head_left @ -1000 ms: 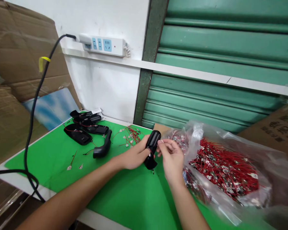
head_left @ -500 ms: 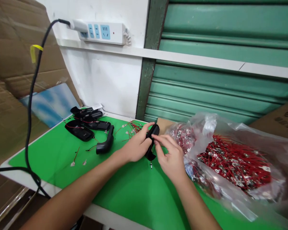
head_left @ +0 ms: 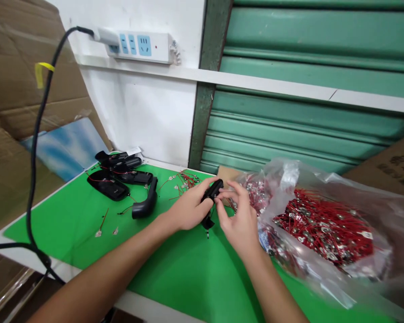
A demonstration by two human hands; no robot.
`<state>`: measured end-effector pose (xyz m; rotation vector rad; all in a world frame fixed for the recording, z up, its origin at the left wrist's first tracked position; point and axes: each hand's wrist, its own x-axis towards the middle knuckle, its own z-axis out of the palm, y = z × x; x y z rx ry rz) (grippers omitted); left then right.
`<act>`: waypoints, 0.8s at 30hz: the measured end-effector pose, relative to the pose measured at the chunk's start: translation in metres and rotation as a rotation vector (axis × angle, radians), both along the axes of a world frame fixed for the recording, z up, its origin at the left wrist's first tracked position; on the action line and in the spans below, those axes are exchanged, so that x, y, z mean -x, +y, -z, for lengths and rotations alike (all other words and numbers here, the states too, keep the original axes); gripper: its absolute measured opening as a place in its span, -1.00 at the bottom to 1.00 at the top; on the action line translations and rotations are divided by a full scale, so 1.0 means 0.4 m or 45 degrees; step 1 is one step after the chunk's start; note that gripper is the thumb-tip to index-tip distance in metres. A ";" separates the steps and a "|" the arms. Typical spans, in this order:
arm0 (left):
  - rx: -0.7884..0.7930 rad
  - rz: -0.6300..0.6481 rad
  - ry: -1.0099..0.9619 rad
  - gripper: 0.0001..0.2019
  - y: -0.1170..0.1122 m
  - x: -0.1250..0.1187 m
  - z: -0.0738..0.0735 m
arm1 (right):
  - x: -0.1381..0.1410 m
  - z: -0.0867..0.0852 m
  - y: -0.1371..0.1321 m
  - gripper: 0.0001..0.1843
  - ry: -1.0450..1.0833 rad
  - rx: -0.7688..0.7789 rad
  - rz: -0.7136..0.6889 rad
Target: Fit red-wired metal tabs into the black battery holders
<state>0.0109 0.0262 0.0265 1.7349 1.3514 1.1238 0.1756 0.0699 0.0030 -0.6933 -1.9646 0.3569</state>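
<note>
My left hand (head_left: 188,208) is closed around a black plastic housing (head_left: 211,194) held just above the green mat (head_left: 188,269). A small metal terminal hangs from its lower end. My right hand (head_left: 239,220) is at the housing's right side, fingertips pinched at its top edge, where a thin red wire seems to sit. Both hands are near the middle of the table.
A clear plastic bag (head_left: 323,224) full of red wires with metal terminals lies to the right. Several black housings (head_left: 121,177) and loose wires (head_left: 183,179) lie at the back left. A power strip (head_left: 141,45) and black cable (head_left: 37,134) hang on the left. Cardboard flanks both sides.
The housing has been lowered and tilted flatter over the mat. My right hand's fingers have shifted from its upper end to its right side. The view has drifted slightly.
</note>
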 end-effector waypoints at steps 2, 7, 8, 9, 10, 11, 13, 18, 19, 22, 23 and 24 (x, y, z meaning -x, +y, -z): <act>0.011 -0.013 -0.001 -0.37 -0.001 -0.004 0.000 | -0.001 0.001 0.000 -0.48 -0.003 0.000 0.012; 0.024 -0.055 -0.001 -0.37 -0.006 -0.014 -0.002 | -0.004 -0.003 -0.001 -0.49 -0.038 -0.031 0.023; 0.022 -0.061 -0.001 -0.37 -0.006 -0.015 -0.002 | -0.005 -0.005 -0.002 -0.49 -0.025 -0.025 0.014; 0.019 -0.066 0.002 -0.37 -0.006 -0.016 -0.003 | -0.005 -0.007 -0.003 -0.49 -0.012 -0.012 -0.001; 0.014 -0.068 0.007 -0.37 -0.005 -0.016 -0.004 | -0.006 -0.009 -0.003 -0.50 0.001 0.003 -0.019; 0.004 -0.067 0.014 -0.37 -0.005 -0.016 -0.005 | -0.006 -0.011 -0.004 -0.50 0.011 0.014 -0.036; -0.026 -0.055 0.028 -0.38 -0.004 -0.014 -0.007 | -0.007 -0.016 -0.004 -0.50 0.014 0.020 -0.064; -0.062 -0.042 0.041 -0.37 -0.005 -0.008 -0.012 | -0.009 -0.021 -0.001 -0.48 0.043 0.055 -0.112; -0.061 -0.037 0.046 -0.36 -0.006 -0.007 -0.013 | -0.009 -0.020 0.000 -0.48 0.039 0.065 -0.122; -0.068 -0.025 0.057 -0.36 -0.007 -0.006 -0.014 | -0.010 -0.015 0.001 -0.47 0.020 0.076 -0.131; -0.072 -0.025 0.057 -0.36 -0.007 -0.006 -0.014 | -0.010 -0.013 0.002 -0.47 0.021 0.071 -0.128; -0.072 -0.031 0.054 -0.36 -0.007 -0.006 -0.013 | -0.010 -0.012 0.002 -0.47 0.024 0.062 -0.124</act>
